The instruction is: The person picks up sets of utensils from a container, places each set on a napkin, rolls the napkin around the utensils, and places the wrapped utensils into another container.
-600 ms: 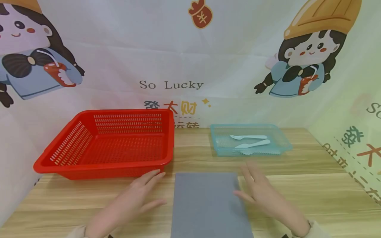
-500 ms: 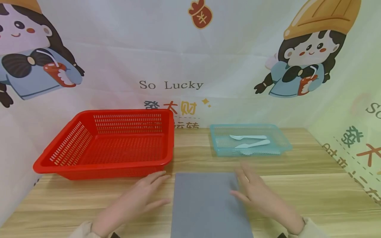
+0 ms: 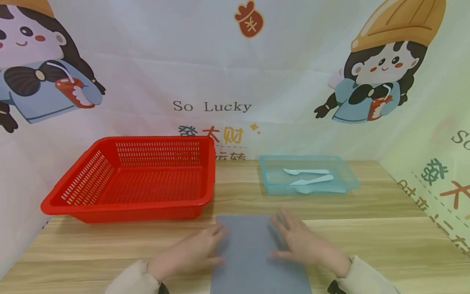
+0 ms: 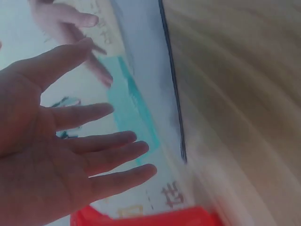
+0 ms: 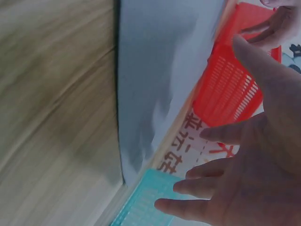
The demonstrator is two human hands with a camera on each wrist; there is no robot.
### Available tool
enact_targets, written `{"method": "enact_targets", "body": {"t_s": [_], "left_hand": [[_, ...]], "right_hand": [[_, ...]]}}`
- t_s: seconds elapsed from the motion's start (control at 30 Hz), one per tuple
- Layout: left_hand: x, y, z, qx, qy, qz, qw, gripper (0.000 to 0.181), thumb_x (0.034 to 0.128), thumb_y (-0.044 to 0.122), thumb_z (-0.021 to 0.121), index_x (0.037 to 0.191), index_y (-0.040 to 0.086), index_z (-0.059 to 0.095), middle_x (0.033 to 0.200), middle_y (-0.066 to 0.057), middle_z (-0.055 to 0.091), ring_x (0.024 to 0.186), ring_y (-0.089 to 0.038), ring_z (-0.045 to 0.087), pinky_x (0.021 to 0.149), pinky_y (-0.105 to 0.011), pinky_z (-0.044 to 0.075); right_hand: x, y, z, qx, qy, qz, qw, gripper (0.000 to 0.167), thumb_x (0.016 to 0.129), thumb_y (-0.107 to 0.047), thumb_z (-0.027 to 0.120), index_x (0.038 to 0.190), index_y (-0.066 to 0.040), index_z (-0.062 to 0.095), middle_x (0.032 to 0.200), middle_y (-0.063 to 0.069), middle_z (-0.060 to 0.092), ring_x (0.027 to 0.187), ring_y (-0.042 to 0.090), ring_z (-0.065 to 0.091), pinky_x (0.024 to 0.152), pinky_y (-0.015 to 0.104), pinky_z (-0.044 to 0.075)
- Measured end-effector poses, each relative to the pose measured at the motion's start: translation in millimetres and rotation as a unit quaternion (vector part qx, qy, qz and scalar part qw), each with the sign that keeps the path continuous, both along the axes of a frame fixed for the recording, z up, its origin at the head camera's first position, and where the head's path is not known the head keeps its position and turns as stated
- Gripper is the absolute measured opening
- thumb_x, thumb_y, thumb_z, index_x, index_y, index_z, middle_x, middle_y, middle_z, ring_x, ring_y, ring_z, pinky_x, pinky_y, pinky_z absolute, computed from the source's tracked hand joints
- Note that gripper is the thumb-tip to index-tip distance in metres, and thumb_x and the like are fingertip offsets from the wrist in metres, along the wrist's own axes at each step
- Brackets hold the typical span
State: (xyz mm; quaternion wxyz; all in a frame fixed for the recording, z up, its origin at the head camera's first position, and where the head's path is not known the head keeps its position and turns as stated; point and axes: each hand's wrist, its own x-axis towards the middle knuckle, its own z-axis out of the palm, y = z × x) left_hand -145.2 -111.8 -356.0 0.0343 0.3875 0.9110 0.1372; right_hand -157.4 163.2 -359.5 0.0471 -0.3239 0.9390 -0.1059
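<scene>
We are holding both hands open over a gray mat [image 3: 253, 261], which is lying flat on the wood-grained surface [image 3: 385, 228], its near end running out of the head view. Our left hand [image 3: 196, 251] is reaching in over the mat's left edge, fingers extended and thumb standing apart, gripping nothing. Our right hand [image 3: 304, 245] is reaching in over the right edge, fingers spread and thumb pointing inward, also gripping nothing. Whether any fingertip is touching the mat, we are not able to tell. Both palms are facing inward, and the right hand is casting a shadow on the mat.

Beyond the mat to the left, a red basket [image 3: 128, 207] is standing with its front right corner near the mat. Beyond it to the right, a turquoise basket [image 3: 341, 169] is holding an upper white utensil [image 3: 308, 171] and a lower white utensil [image 3: 315, 179]. Behind everything, a printed cloth [image 3: 147, 73] is hanging, and pale sleeves [image 3: 367, 277] are covering our forearms.
</scene>
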Motion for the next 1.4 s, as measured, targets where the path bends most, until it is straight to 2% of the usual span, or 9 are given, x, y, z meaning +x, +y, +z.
{"method": "enact_targets", "body": {"t_s": [0.17, 0.37, 0.53, 0.63, 0.83, 0.97, 1.1, 1.33, 1.4], "left_hand": [[2.2, 13.0, -6.6, -0.064, 0.04, -0.034, 0.9966, 0.054, 0.075, 0.036, 0.067, 0.113, -0.001, 0.054, 0.12, -0.022, 0.048, 0.112, -0.033, 0.047, 0.095, -0.039, 0.038], [10.9, 25.8, -11.6, -0.118, -0.039, 0.006, 0.9923, 0.077, 0.0699, 0.049, 0.067, 0.129, 0.004, 0.045, 0.134, -0.025, 0.035, 0.125, -0.037, 0.032, 0.098, -0.045, 0.034], [12.7, 30.1, -14.6, -0.147, -0.082, 0.024, 0.9854, 0.081, 0.0676, 0.051, 0.067, 0.133, 0.011, 0.041, 0.139, -0.02, 0.03, 0.128, -0.033, 0.028, 0.098, -0.044, 0.033], [11.8, 30.7, -14.0, -0.152, -0.086, 0.022, 0.9844, 0.081, 0.0662, 0.051, 0.068, 0.133, 0.013, 0.042, 0.139, -0.02, 0.031, 0.128, -0.033, 0.029, 0.099, -0.043, 0.033], [9.4, 33.6, -13.0, -0.15, -0.073, 0.026, 0.9856, 0.082, 0.0621, 0.048, 0.073, 0.129, 0.01, 0.046, 0.135, -0.024, 0.035, 0.125, -0.037, 0.032, 0.097, -0.045, 0.034], [9.9, 38.8, -14.2, -0.158, -0.083, 0.042, 0.983, 0.082, 0.064, 0.052, 0.07, 0.13, 0.009, 0.046, 0.136, -0.023, 0.033, 0.126, -0.037, 0.03, 0.097, -0.049, 0.032], [13.5, 43.9, -14.4, -0.17, -0.066, 0.049, 0.982, 0.083, 0.0656, 0.056, 0.066, 0.129, 0.008, 0.046, 0.137, -0.022, 0.032, 0.126, -0.036, 0.029, 0.096, -0.05, 0.033], [15.6, 49.6, -20.5, -0.173, 0.019, 0.049, 0.9836, 0.086, 0.0621, 0.063, 0.063, 0.12, 0.001, 0.052, 0.125, -0.02, 0.043, 0.116, -0.033, 0.04, 0.087, -0.048, 0.041], [14.0, 50.1, -24.4, -0.172, 0.03, 0.053, 0.9832, 0.089, 0.0609, 0.066, 0.062, 0.12, 0.001, 0.051, 0.122, -0.019, 0.044, 0.113, -0.032, 0.04, 0.084, -0.048, 0.042]], "right_hand": [[-1.9, -5.8, -2.0, 0.03, -0.014, 0.031, 0.999, 0.085, 0.074, -0.047, 0.064, 0.133, 0.005, 0.032, 0.138, 0.034, 0.016, 0.126, 0.049, 0.016, 0.092, 0.062, 0.027], [-3.4, -9.4, -5.2, 0.056, -0.041, 0.05, 0.9963, 0.079, 0.076, -0.039, 0.066, 0.134, 0.002, 0.033, 0.139, 0.032, 0.019, 0.127, 0.047, 0.019, 0.092, 0.063, 0.027], [-3.3, -9.1, -5.7, 0.063, -0.037, 0.07, 0.9949, 0.069, 0.077, -0.036, 0.065, 0.13, 0.001, 0.04, 0.136, 0.03, 0.028, 0.124, 0.044, 0.029, 0.095, 0.054, 0.032], [-3.4, -8.2, -6.6, 0.065, -0.029, 0.078, 0.9944, 0.067, 0.078, -0.037, 0.064, 0.128, 0.002, 0.043, 0.134, 0.03, 0.032, 0.122, 0.042, 0.033, 0.096, 0.048, 0.034], [-0.8, -9.1, -10.0, 0.063, -0.009, 0.07, 0.9955, 0.065, 0.081, -0.041, 0.059, 0.128, 0.001, 0.043, 0.133, 0.03, 0.034, 0.121, 0.041, 0.035, 0.092, 0.049, 0.038], [4.3, -10.3, -11.0, 0.066, -0.036, 0.037, 0.9965, 0.065, 0.082, -0.042, 0.057, 0.13, -0.001, 0.042, 0.135, 0.03, 0.03, 0.123, 0.043, 0.031, 0.089, 0.056, 0.037], [9.7, -10.5, -12.6, 0.07, -0.039, 0.016, 0.9967, 0.065, 0.082, -0.041, 0.057, 0.129, 0.001, 0.042, 0.134, 0.032, 0.028, 0.123, 0.046, 0.027, 0.087, 0.062, 0.033], [14.5, -11.3, -16.4, 0.096, 0.058, 0.038, 0.9929, 0.062, 0.081, -0.042, 0.058, 0.121, 0.005, 0.049, 0.119, 0.026, 0.044, 0.109, 0.039, 0.046, 0.081, 0.047, 0.045], [15.5, -12.0, -16.5, 0.109, 0.084, 0.044, 0.9895, 0.062, 0.081, -0.044, 0.057, 0.12, 0.003, 0.05, 0.113, 0.021, 0.047, 0.103, 0.034, 0.05, 0.079, 0.042, 0.048]]}}
